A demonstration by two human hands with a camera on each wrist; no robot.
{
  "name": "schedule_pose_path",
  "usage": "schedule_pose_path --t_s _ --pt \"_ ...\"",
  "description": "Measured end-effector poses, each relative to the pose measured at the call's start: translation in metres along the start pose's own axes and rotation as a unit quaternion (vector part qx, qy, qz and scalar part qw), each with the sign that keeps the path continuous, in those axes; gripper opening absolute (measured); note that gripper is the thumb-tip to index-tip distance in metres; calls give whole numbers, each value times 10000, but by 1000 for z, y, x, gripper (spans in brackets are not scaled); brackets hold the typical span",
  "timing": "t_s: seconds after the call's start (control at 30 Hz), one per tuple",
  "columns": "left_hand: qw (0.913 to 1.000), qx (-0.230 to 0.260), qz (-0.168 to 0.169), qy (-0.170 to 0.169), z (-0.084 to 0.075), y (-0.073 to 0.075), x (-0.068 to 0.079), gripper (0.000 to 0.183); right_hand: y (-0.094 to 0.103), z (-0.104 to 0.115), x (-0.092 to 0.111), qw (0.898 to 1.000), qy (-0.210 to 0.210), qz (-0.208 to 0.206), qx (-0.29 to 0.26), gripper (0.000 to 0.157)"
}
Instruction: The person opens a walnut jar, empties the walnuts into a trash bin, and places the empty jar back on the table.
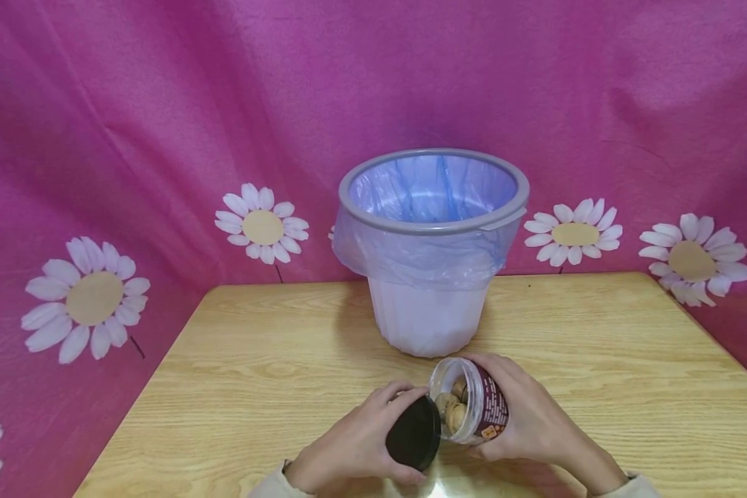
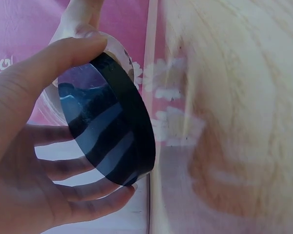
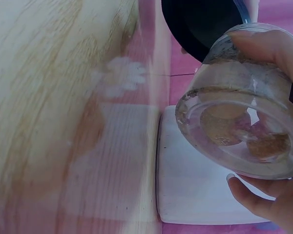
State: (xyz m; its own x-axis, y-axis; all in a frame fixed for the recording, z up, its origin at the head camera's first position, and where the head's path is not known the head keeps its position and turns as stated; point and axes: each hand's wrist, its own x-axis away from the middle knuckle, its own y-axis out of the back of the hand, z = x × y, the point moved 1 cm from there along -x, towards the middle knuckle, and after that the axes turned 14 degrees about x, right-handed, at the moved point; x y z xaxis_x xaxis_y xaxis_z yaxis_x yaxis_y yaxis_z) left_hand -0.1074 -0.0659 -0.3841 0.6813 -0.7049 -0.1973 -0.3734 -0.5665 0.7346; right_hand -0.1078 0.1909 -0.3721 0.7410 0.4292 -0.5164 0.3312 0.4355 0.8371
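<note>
My left hand (image 1: 367, 429) grips a round black lid (image 1: 414, 433) by its edge, thumb on one side and fingers on the other, as the left wrist view also shows. In my right hand (image 1: 529, 408) is a clear plastic jar (image 1: 467, 401) with a dark printed label, tilted so that its uncovered mouth faces the lid. Several brown, round cookie-like pieces (image 1: 453, 415) lie inside the jar. The right wrist view shows the jar's clear base (image 3: 234, 131) with the pieces behind it. The lid's edge is right beside the jar's mouth.
Behind the hands a white bin (image 1: 429, 318) with a grey rim (image 1: 432, 227) stands upright on the wooden table (image 1: 274, 360). A bluish plastic bag (image 1: 423, 256) lines it and folds over the rim. A pink curtain (image 1: 162, 104) with white flowers hangs behind the table.
</note>
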Motion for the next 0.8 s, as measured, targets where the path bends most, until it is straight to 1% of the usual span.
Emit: schedule_pose_path --t_s 0.17,0.57,0.67,0.8 --pt "9998 -207 17 -46 1 -1 1 100 0 0 1 10000 2 -15 -12 110" --pt "9995 -271 126 135 1 0 1 100 1 -1 2 10000 -98 2 -12 112" --pt "9994 -301 103 123 1 1 1 100 1 -1 1 10000 -79 -15 6 112" --pt "9992 -341 62 202 0 4 2 100 2 -2 0 10000 -30 -54 22 111"
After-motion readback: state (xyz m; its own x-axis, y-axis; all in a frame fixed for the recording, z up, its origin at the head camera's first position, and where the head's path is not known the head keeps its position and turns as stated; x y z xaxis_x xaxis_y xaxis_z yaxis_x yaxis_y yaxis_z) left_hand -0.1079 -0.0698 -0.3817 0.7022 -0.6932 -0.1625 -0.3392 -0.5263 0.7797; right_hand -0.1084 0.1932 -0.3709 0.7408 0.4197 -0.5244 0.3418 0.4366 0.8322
